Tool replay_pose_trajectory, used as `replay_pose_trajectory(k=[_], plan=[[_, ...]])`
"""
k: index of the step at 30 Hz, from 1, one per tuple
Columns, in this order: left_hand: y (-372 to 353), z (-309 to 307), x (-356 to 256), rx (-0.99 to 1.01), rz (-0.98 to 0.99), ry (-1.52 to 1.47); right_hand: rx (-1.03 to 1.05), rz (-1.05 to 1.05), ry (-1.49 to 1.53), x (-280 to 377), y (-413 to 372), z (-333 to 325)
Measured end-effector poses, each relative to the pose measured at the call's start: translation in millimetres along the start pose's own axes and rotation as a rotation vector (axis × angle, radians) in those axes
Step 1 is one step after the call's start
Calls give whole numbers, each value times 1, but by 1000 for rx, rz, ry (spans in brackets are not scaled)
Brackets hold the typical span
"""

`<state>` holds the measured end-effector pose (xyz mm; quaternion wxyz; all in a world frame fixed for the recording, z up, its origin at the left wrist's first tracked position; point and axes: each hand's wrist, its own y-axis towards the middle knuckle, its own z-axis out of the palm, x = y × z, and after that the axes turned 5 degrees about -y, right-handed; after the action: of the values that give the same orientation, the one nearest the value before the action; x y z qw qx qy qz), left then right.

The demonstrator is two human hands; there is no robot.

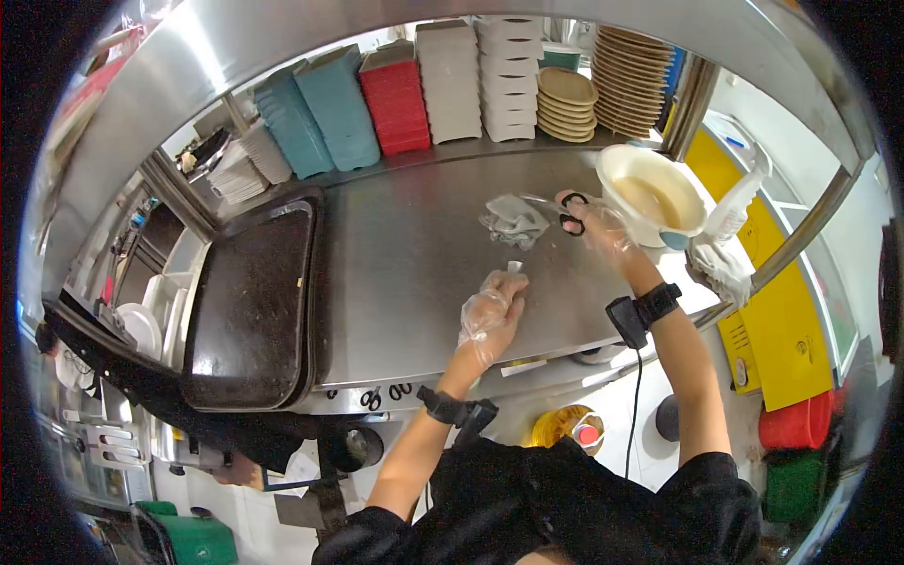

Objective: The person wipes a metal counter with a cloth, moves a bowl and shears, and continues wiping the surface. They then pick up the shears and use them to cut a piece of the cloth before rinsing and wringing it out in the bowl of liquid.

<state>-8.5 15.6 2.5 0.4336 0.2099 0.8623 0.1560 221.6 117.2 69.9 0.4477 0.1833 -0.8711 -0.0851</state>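
Scissors with black handles sit in the right hand, at the far right of the steel counter, just beside the rim of a pale bowl that holds a beige liquid. The head view shows that hand in a clear glove, fingers through or around the handle loops and closed on them, the blades pointing left toward a crumpled plastic wad lying on the counter; whether the blades are parted is too fine to tell. The left hand, also gloved, rests nearer the counter's front edge, curled shut with its fingertips pinching a small white piece that stands up from the grip; what it is cannot be made out. The two hands are apart, the wad between and a little beyond them. Each wrist carries a black strap, the right with a cable hanging down. A dark tray lies to the left, a spray bottle and a white cloth to the right of the bowl, and plates and coloured boxes are stacked along the back. As a judgement, the work stands at tool in one hand and piece in the other, not yet met: a cut would call for the scissors to come across to the white piece, with the left fingertips kept below the line of the blades and the piece held steady and upright.
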Motion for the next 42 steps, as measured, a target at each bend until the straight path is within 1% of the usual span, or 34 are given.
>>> replay_pose_trajectory(k=[1, 2, 3, 4, 6, 7, 9, 10, 11, 13, 14, 15, 17, 18, 21, 23, 25, 27, 31, 33, 34, 36, 37, 39, 40, 42], plan=[[-1, 1, 1, -2, 3, 4, 71, 205, -32, 1, 7, -2], [-3, 2, 3, -34, 78, 20, 144, 409, -64, 8, 12, -3], [-3, 1, 2, -65, 151, 36, 145, 406, -62, 22, 13, -6], [-4, 0, 1, -46, 142, 28, 283, 244, -422, 37, 10, -12], [-3, 1, 3, -55, 155, 33, 348, 236, -653, 65, 1, -22], [-3, 2, 4, -64, 172, 37, 353, 233, -657, 67, 0, -26], [-4, 3, 4, -50, 146, 38, 178, 133, -455, 65, -3, -34], [-4, 3, 4, -33, 126, 42, 3, 79, -375, 64, -1, -28], [-4, 3, 3, -33, 124, 42, -73, -1, -483, 39, 11, -23], [-2, 2, 2, -44, 160, 29, -201, -170, -887, -40, 51, 0], [-2, 2, 1, -43, 162, 29, -234, -205, -998, -56, 63, 15], [-3, 2, 0, -42, 151, 47, -237, -204, -999, -42, 63, 24], [-3, 2, 1, -45, 144, 68, -164, 25, -1106, -23, 68, 34], [-3, 3, 3, -34, 138, 46, -33, 88, -1176, -26, 74, 38], [-4, 3, 4, -23, 131, 44, -23, 124, -1115, -24, 74, 46], [-3, 3, 3, -20, 128, 61, -29, 109, -1129, -30, 79, 49], [-1, 5, 4, -103, 211, 78, -37, 94, -1143, -39, 86, 51], [-2, 6, 4, -100, 208, 78, 4, 130, -1100, -50, 93, 52], [-2, 7, 7, -103, 207, 46, -50, 117, -1030, -64, 98, 57], [-2, 7, 7, -100, 207, 55, 128, 138, -1188, -55, 94, 50], [-2, 7, 7, -97, 208, 66, 129, 138, -1188, -55, 95, 51], [-2, 7, 5, -84, 183, 65, 203, 156, -1167, -55, 98, 51], [-3, 7, 4, -69, 158, 63, 204, 157, -1167, -56, 96, 50], [-4, 6, 3, -61, 151, 54, 121, 91, -1259, -49, 89, 47], [-4, 6, 3, -55, 144, 46, 119, 90, -1257, -51, 89, 48], [-3, 5, 3, -63, 157, 68, 13, 129, -1086, -53, 91, 51]])
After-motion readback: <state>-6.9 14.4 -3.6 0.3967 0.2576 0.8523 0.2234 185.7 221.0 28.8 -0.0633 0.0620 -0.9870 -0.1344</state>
